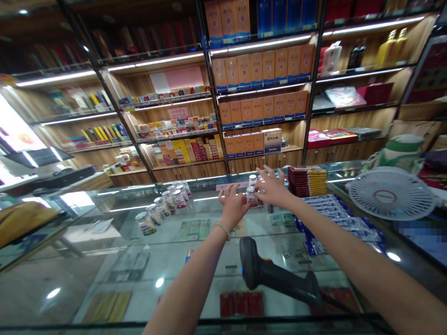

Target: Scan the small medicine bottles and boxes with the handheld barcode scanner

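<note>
Fingers (pixel 261 186) at jar (pixel 250 196), contents unclear

Ref: scanner (pixel 256 265). Left of it, past the left forearm (pixel 195 279): wide run of bare glass counter (pixel 167 260), passable low. Beyond-left: jar row (pixel 162 206) blocks. Straight beyond: short glass strip, then left hand (pixel 232 204) and right hand (pixel 274 188) crowd the nearer jars (pixel 250 195); tight. Beyond-right: packets (pixel 345 228), box stack (pixel 307 181), fan (pixel 387 193); pass above only. Cable (pixel 338 302) trails right off its handle.
</note>
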